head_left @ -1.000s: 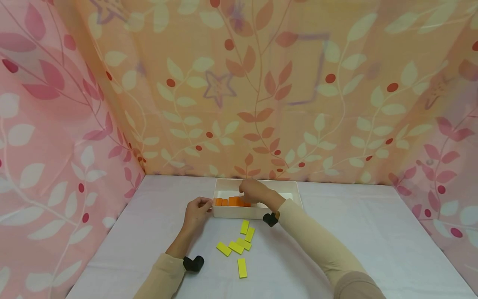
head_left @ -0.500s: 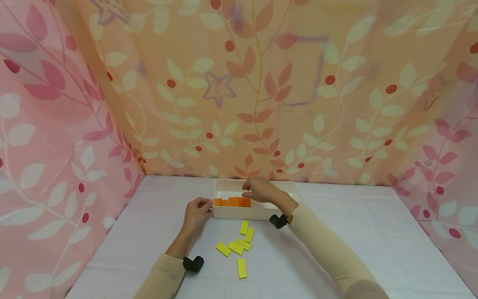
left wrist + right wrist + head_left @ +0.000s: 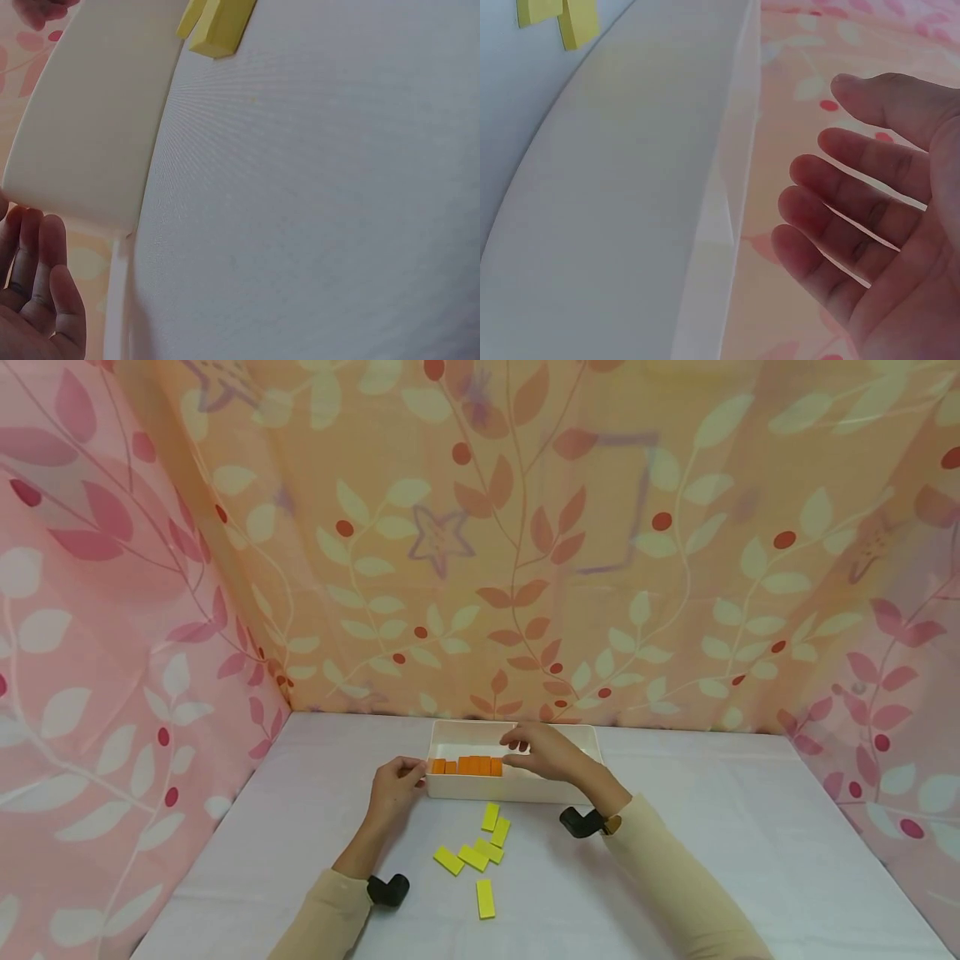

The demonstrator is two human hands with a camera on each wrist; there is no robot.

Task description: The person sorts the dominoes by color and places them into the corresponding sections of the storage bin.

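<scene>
A white rectangular box (image 3: pixel 480 787) stands near the back of the table, with several orange blocks (image 3: pixel 480 766) lined up along its front wall in the left half. My left hand (image 3: pixel 393 787) is at the box's left end. In the left wrist view, the fingertips (image 3: pixel 52 229) lie against the end wall, fairly straight. Over the box, just right of the orange row, my right hand (image 3: pixel 551 753) hovers. The right wrist view shows its fingers (image 3: pixel 810 210) spread and slightly bent, with nothing between them.
Several flat yellow blocks (image 3: pixel 486 898) lie on the white-covered table (image 3: pixel 300 793) in front of the box, two of them overlapping. A patterned curtain (image 3: pixel 450 635) hangs directly behind the box, and pink patterned cloth (image 3: pixel 150 693) flanks the left side.
My right hand has drawn off the orange blocks and moved right, its fingers spreading apart. The orange row now shows fully. The left hand and yellow blocks have stayed put.
</scene>
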